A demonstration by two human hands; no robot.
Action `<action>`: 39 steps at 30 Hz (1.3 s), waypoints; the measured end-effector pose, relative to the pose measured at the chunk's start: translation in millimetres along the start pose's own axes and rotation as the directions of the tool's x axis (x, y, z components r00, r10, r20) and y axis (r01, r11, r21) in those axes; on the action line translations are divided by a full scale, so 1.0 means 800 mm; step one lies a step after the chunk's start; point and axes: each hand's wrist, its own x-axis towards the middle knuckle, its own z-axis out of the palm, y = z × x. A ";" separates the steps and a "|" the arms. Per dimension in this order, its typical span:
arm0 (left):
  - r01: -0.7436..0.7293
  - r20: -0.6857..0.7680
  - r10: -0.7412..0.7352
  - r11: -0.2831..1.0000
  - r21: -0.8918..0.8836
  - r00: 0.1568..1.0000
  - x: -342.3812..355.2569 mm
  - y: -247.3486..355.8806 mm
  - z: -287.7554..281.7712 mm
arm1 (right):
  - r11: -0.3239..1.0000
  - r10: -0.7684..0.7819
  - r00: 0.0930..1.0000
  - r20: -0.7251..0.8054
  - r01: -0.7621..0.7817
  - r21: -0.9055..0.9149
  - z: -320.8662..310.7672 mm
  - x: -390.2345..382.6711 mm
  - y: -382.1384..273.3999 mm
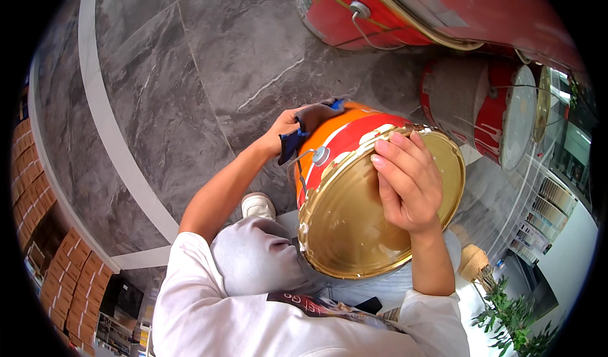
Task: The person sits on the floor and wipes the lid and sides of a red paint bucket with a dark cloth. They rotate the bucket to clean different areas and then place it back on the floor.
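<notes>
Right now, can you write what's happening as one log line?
left hand: presses dark cloth on paint bucket side | right hand: flat on gold lid | bucket: tilted on lap

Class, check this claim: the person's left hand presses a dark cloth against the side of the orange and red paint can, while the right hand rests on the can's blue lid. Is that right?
Not quite. The lid is gold, not blue, as the head view shows. The rest holds: the left hand presses a dark cloth against the side of the orange and red paint can, and the right hand rests on the lid.
</notes>
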 end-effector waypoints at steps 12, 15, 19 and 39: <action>-0.400 0.345 0.278 0.843 0.360 0.897 -0.035 0.122 0.102 | 1.000 -0.004 1.000 -0.024 0.004 0.002 0.000 0.004 -0.003; -0.275 0.196 0.246 0.951 0.139 0.949 -0.036 0.093 0.087 | 1.000 0.000 1.000 -0.005 0.000 -0.014 -0.001 0.002 -0.003; 0.132 -0.089 -0.119 0.979 0.157 0.989 -0.010 0.068 0.085 | 0.995 -0.018 0.998 0.061 0.024 -0.097 -0.002 0.004 -0.009; -0.286 0.169 0.243 0.906 0.312 0.955 -0.058 0.099 0.099 | 0.996 -0.037 0.999 0.016 0.038 -0.079 0.002 0.005 -0.008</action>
